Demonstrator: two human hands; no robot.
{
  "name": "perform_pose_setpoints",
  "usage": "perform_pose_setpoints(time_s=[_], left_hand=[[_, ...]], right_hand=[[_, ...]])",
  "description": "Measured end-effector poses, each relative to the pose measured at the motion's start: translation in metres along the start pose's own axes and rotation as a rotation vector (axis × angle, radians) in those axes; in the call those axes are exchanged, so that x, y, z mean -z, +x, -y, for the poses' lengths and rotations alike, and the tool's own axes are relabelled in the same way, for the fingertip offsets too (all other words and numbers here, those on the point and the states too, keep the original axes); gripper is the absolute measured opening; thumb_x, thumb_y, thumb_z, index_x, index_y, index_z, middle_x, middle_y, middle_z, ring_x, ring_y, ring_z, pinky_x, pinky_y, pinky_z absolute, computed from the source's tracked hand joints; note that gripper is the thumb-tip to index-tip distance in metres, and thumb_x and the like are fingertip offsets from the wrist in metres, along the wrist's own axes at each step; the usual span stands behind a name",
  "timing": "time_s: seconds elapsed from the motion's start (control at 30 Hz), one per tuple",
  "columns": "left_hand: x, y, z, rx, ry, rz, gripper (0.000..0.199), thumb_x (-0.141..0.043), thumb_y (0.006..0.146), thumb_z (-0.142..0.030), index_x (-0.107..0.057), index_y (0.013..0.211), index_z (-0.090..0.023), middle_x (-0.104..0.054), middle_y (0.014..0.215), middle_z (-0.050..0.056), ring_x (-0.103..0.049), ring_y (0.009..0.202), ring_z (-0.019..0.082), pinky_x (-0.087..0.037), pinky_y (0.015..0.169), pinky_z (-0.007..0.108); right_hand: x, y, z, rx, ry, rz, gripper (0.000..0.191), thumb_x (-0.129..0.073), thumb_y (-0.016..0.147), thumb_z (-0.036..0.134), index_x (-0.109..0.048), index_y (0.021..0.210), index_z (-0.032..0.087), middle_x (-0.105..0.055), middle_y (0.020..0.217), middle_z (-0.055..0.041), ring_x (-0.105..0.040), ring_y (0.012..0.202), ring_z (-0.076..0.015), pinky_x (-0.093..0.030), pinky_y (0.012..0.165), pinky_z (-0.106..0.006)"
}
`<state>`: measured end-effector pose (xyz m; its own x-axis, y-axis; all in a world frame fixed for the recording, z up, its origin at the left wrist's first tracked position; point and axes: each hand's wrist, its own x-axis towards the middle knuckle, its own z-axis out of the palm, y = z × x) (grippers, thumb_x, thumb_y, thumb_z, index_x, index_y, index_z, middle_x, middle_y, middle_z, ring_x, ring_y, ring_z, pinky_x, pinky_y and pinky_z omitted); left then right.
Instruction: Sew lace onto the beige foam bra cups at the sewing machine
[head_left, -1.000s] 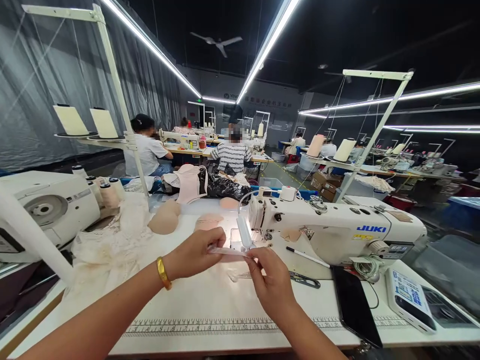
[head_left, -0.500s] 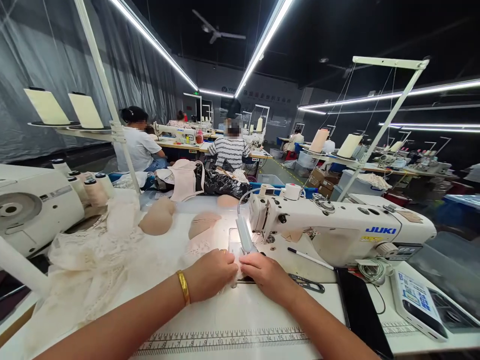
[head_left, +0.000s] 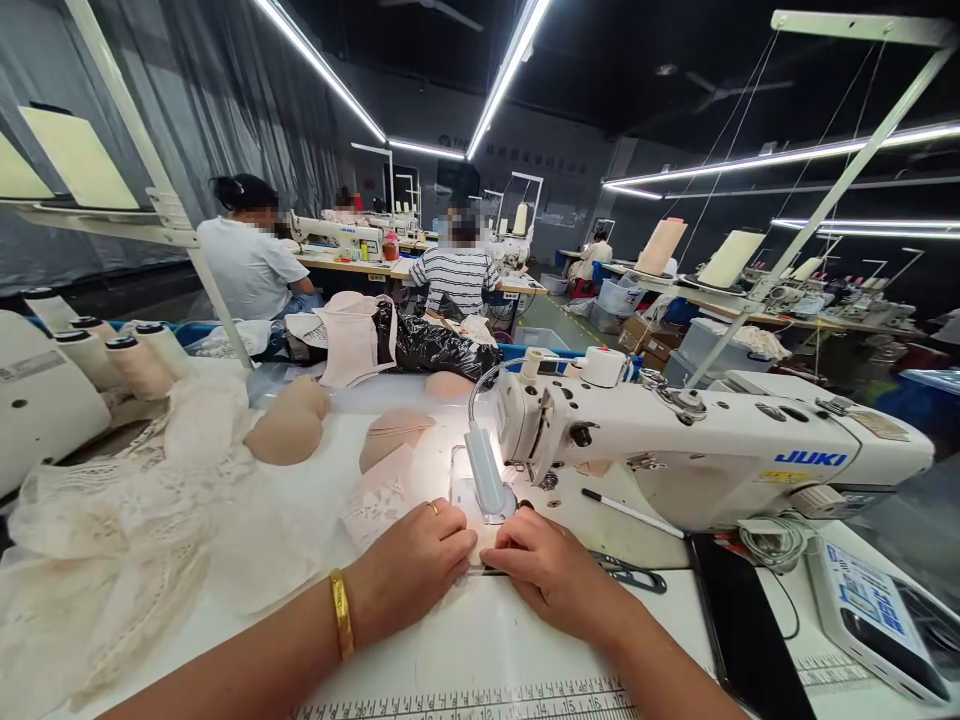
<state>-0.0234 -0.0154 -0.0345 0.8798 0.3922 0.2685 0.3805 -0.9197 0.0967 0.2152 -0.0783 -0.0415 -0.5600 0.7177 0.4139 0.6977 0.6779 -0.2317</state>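
In the head view my left hand [head_left: 420, 555], with a ring and a gold bangle, is closed on a thin pale pink lace fabric [head_left: 384, 492] at the front of the sewing machine [head_left: 622, 420]. Opposite it, my right hand [head_left: 559, 570] has its fingers curled, pinching the near edge of the same pale fabric; the fingertips are partly hidden. A narrow gap separates the two hands. Just beyond them, a small lamp [head_left: 486, 468] on a bent metal neck lights the needle area. The needle itself is hidden behind the lamp.
Beige moulded cups [head_left: 289, 425] and heaped cream lace [head_left: 127, 540] lie to the left. On the right are a pen [head_left: 634, 513], thread snips [head_left: 628, 572], a black phone [head_left: 742, 630] and a white device [head_left: 874, 615]. A ruler strip [head_left: 480, 700] runs along the front edge.
The view has moved closer to the machine. My hands have come slightly back from the needle area, and the fingers of my right hand are more curled.
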Motion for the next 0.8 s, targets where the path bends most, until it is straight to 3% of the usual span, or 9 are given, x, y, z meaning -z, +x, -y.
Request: perform_pose_setpoints(time_s=[0.33, 0.5, 0.8], left_hand=[[-0.008, -0.002, 0.003, -0.025, -0.065, -0.111, 0.026, -0.041, 0.103, -0.012, -0.059, 0.085, -0.016, -0.059, 0.087, 0.007, -0.051, 0.080, 0.022, -0.045, 0.071, 0.035], [-0.011, 0.001, 0.005, -0.064, -0.152, -0.173, 0.021, -0.042, 0.102, -0.009, -0.059, 0.091, -0.017, -0.063, 0.096, 0.007, -0.053, 0.084, 0.021, -0.044, 0.078, 0.035], [-0.010, 0.021, 0.012, -0.060, -0.144, -0.190, 0.027, -0.044, 0.096, -0.011, -0.044, 0.071, -0.020, -0.056, 0.075, 0.002, -0.044, 0.071, 0.019, -0.038, 0.069, 0.032]], right_hand=[[0.000, -0.001, 0.000, -0.016, 0.043, 0.013, 0.039, -0.050, 0.090, -0.001, -0.068, 0.112, 0.025, -0.063, 0.094, -0.0033, -0.051, 0.086, -0.0192, -0.044, 0.072, -0.028], [-0.004, 0.001, 0.003, -0.111, 0.004, 0.034, 0.030, -0.049, 0.095, 0.005, -0.065, 0.114, 0.022, -0.061, 0.092, -0.0040, -0.050, 0.085, -0.0212, -0.044, 0.071, -0.031], [-0.008, 0.003, -0.001, -0.240, -0.050, 0.053, 0.028, -0.046, 0.096, 0.006, -0.065, 0.107, 0.023, -0.059, 0.091, -0.0030, -0.054, 0.084, -0.0218, -0.043, 0.069, -0.032]])
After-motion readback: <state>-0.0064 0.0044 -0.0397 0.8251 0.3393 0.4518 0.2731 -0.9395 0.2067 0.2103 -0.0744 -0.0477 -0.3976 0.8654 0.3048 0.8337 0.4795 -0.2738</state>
